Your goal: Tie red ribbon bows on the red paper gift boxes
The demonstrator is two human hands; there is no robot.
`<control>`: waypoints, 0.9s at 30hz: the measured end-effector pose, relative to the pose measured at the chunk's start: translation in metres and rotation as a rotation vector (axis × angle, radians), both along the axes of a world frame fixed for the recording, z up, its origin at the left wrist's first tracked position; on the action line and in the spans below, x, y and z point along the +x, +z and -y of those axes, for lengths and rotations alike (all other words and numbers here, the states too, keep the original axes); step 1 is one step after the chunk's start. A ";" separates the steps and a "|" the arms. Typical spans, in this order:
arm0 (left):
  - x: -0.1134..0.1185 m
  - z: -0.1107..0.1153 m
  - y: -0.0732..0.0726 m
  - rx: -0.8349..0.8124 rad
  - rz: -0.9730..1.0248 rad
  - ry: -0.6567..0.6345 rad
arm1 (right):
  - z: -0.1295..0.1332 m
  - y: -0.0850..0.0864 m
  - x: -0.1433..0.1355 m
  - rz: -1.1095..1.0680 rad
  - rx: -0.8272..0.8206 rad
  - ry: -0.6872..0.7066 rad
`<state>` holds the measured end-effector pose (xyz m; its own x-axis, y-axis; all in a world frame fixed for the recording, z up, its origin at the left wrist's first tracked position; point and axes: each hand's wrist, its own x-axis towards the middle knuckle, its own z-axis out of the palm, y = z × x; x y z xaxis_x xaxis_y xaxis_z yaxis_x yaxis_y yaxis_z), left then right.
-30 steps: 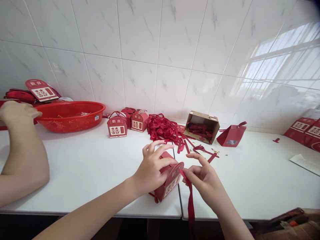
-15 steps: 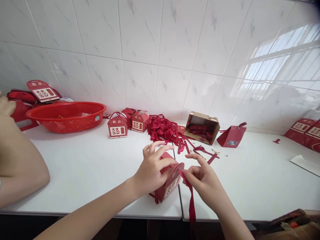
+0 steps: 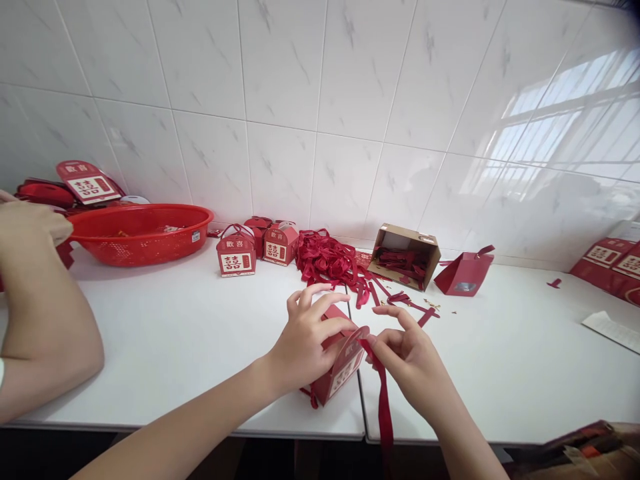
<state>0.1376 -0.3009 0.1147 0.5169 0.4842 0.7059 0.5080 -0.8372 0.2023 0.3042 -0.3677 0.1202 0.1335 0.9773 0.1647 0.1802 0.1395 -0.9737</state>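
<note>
A red gift box (image 3: 341, 373) with a printed cream label stands tilted toward the right near the table's front edge. My left hand (image 3: 310, 333) grips its top, with some fingers raised and others behind the front flap. Between the thumb and index finger of my right hand (image 3: 403, 350) is a red ribbon (image 3: 384, 407), pinched close to the flap's upper edge. The ribbon's long end hangs down past the table edge. Part of the box is hidden behind my left hand.
Behind lie a heap of red ribbons (image 3: 327, 257), finished boxes (image 3: 237, 253), an open cardboard box (image 3: 430, 260) and a red box (image 3: 463, 275). At left are a red basket (image 3: 140, 250) and another person's arm (image 3: 55, 320).
The other person's forearm and hand at the left have moved right, over the basket's left edge. My hands, the box and the ribbon have barely moved.
</note>
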 end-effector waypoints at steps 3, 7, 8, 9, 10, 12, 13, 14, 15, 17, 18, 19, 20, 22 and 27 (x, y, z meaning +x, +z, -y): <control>0.000 0.000 0.000 0.001 0.001 -0.003 | 0.001 0.001 -0.001 -0.014 0.014 -0.004; 0.000 0.000 0.000 0.021 -0.005 0.004 | 0.000 0.000 -0.001 -0.006 0.015 -0.010; 0.000 0.000 0.000 0.026 -0.006 0.007 | -0.001 -0.001 0.000 -0.001 0.012 -0.010; 0.000 0.000 0.000 0.027 -0.008 0.009 | -0.001 -0.002 0.000 0.003 0.007 -0.007; 0.000 0.000 0.000 0.028 -0.010 0.009 | -0.002 -0.003 0.001 0.008 0.000 0.001; 0.001 0.000 0.001 0.032 -0.011 0.007 | -0.003 -0.003 0.002 0.019 -0.014 0.027; 0.001 0.000 0.001 0.035 -0.010 0.006 | -0.004 -0.003 0.002 0.023 -0.018 0.041; 0.001 0.001 0.001 0.040 -0.007 0.004 | -0.005 -0.003 0.002 0.023 -0.019 0.053; 0.001 0.001 0.001 0.046 -0.003 0.002 | -0.005 -0.003 0.002 0.021 -0.015 0.061; 0.001 0.001 0.001 0.050 0.007 0.002 | -0.006 -0.004 0.001 0.012 -0.002 0.069; 0.001 0.001 0.001 0.052 0.014 0.001 | -0.006 -0.005 0.000 0.010 0.003 0.077; 0.001 0.001 0.001 0.057 0.023 0.000 | -0.007 -0.005 -0.001 0.014 0.007 0.085; 0.001 0.001 0.001 0.065 0.035 0.001 | -0.007 -0.006 -0.001 0.030 0.011 0.085; 0.001 0.000 0.005 0.088 0.068 0.016 | -0.009 -0.007 -0.001 0.112 0.039 0.027; 0.006 0.005 0.035 0.151 0.196 0.069 | -0.016 0.000 0.000 0.238 0.231 -0.090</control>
<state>0.1432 -0.3060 0.1494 0.3324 0.3948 0.8565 0.5286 -0.8301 0.1775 0.3041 -0.3521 0.1205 0.1490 0.8963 0.4177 0.4204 0.3249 -0.8471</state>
